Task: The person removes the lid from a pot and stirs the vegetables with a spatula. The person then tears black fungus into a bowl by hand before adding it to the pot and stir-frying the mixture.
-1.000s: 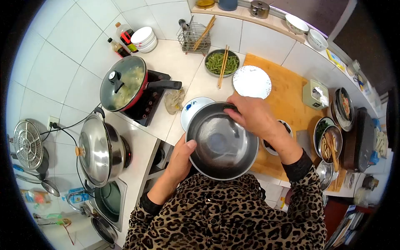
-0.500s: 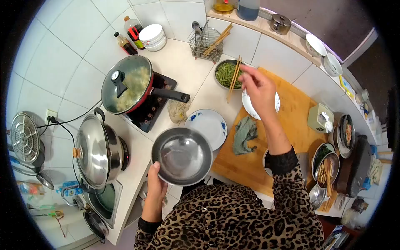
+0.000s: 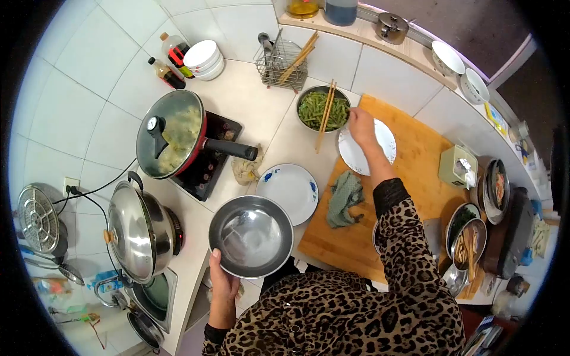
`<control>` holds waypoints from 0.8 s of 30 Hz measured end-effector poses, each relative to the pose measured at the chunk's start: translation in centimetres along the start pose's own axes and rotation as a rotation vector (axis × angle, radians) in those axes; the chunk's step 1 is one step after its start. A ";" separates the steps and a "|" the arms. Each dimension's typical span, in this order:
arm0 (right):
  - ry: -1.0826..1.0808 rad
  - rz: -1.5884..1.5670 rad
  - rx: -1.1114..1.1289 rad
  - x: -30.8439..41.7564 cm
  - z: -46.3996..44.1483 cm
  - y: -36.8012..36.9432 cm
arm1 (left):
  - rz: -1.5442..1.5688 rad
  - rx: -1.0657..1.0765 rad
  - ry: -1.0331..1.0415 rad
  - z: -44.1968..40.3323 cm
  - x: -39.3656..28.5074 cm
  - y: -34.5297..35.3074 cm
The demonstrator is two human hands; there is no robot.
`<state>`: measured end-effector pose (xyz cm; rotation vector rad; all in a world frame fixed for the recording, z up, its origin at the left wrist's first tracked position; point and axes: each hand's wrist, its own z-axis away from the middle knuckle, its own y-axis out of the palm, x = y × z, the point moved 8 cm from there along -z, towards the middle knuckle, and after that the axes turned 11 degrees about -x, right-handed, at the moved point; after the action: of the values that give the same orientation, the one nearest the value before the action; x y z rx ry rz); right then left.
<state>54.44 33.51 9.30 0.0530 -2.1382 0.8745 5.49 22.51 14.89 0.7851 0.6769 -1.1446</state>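
An empty metal bowl (image 3: pixel 251 236) is held by its lower left rim in my left hand (image 3: pixel 222 289), the thumb over the edge. My right hand (image 3: pixel 361 126) touches the right rim of the bowl of green beans (image 3: pixel 309 111), its fingers closed there. A pair of chopsticks (image 3: pixel 325 115) lies across that bowl. Beneath my right forearm is a white plate (image 3: pixel 383 142). A blue-patterned plate (image 3: pixel 288 193) sits just beyond the metal bowl. The grey-green cloth (image 3: pixel 344 200) lies crumpled on the cutting board (image 3: pixel 409 148).
On the left stand a lidded red pan (image 3: pixel 172 133) on a cooktop (image 3: pixel 214 169) and a large lidded pot (image 3: pixel 133 231). A wire utensil basket (image 3: pixel 282 65) is at the back. Several filled bowls and a green container (image 3: pixel 457 166) stand on the right.
My right hand has left the metal bowl and reached forward to the bean bowl. My left hand has lowered the metal bowl to the left, uncovering the blue-patterned plate and the cloth.
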 end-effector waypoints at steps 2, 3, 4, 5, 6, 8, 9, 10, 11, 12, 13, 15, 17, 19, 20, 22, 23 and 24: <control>-0.058 0.139 -0.011 -1.4 -1.4 0.5 | -0.035 0.020 -0.031 -0.3 0.0 0.3; 0.017 0.153 0.044 -2.7 -2.2 1.5 | -0.039 0.043 -0.045 -0.4 0.3 0.2; 0.001 0.138 0.049 -3.2 -2.9 2.5 | -0.027 0.030 -0.030 -0.5 0.1 0.2; 0.023 0.207 0.124 -4.2 -3.3 4.0 | -0.047 0.075 -0.020 -0.3 0.1 0.8; 0.045 0.280 0.201 -5.0 -3.7 5.3 | -0.068 0.116 -0.013 0.0 0.0 1.2; 0.059 0.294 0.268 -5.9 -4.3 6.3 | -0.067 0.066 -0.093 0.2 0.5 0.5; 0.094 0.321 0.325 -6.1 -4.4 7.3 | -0.026 0.060 -0.045 0.0 0.4 0.5; 0.079 0.318 0.335 -4.8 -4.8 7.4 | 0.011 0.055 -0.001 -0.2 0.3 0.2; 0.252 0.210 0.443 -5.0 -4.3 7.6 | -0.013 0.044 -0.007 -0.5 0.7 -0.8; 0.427 0.110 0.552 -5.8 -3.3 8.1 | -0.001 0.030 -0.021 -0.6 1.0 -1.3; 0.478 0.028 0.562 -5.8 -2.7 8.8 | 0.012 0.038 -0.027 -0.7 1.1 -1.5; 0.569 -0.109 0.552 -5.2 -1.3 9.8 | 0.030 0.063 -0.037 -1.4 1.1 -1.8; 0.695 -0.269 0.559 -3.2 0.4 10.2 | 0.008 0.058 -0.039 -2.4 0.9 -2.7; 0.785 -0.331 0.588 -0.3 2.3 9.9 | 0.004 0.078 -0.043 -3.4 0.6 -3.4; 0.877 -0.398 0.617 0.4 3.4 10.0 | 0.014 0.074 -0.050 -3.8 0.5 -3.9; 0.932 -0.472 0.645 0.7 5.2 11.5 | -0.004 0.088 -0.082 -4.4 0.5 -4.5; 0.968 -0.520 0.578 0.7 5.7 11.8 | -0.034 0.091 -0.068 -4.4 0.0 -4.8; 1.004 -0.569 0.508 1.1 6.2 11.9 | -0.032 0.090 -0.070 -4.5 0.1 -5.4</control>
<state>45.88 39.07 0.61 0.3751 -0.8683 0.8192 -0.03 25.04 11.22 0.8088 0.5850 -1.2324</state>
